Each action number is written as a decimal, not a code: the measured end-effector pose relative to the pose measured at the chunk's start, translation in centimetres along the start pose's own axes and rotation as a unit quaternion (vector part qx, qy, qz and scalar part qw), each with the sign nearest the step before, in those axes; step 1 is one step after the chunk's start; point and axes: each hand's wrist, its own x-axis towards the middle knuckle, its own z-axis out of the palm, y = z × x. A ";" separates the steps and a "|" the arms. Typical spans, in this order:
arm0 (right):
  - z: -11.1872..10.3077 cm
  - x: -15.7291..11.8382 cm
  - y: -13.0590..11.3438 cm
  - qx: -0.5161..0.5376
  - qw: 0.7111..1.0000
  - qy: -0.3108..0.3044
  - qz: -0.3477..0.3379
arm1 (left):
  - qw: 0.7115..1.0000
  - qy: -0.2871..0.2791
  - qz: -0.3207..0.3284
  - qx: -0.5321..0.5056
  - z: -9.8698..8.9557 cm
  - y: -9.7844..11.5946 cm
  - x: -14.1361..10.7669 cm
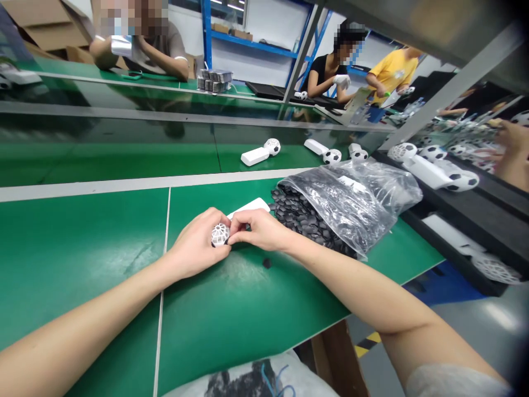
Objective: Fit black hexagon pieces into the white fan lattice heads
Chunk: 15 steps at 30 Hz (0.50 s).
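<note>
My left hand is closed around the latticed ball head of a white device shaped like a football on a handle. The white handle of this device points away to the right behind my fingers. My right hand pinches at the right side of the ball, touching it; whatever sits between the fingertips is hidden. One loose black piece lies on the green mat just below my right hand. To the right, a clear plastic bag spills many small black pieces.
White devices with football heads rest on the green surface behind the pale ledge. More stand in a black foam tray at right. Several co-workers sit or stand across the bench. A slanted metal post crosses the upper right.
</note>
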 end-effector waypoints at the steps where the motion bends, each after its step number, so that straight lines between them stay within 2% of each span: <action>1: 0.0 0.1 0.1 -0.006 1.000 0.001 0.003 | 1.000 0.003 0.001 0.004 0.1 0.1 0.0; 7: -0.1 0.0 0.6 -0.002 1.000 0.006 -0.005 | 0.999 0.040 0.016 0.018 0.7 0.3 -0.7; 11: 1.1 -4.1 -0.1 -0.060 0.997 0.046 -0.004 | 0.998 0.053 -0.007 -0.015 0.0 -0.8 -0.5; 13: 1.7 -6.5 1.4 -0.109 0.985 0.129 -0.030 | 0.994 0.103 -0.035 0.027 -1.5 -2.6 1.0; 15: 2.1 -8.2 3.5 -0.170 0.962 0.207 -0.047 | 0.981 0.165 -0.076 0.068 -4.0 -5.2 3.0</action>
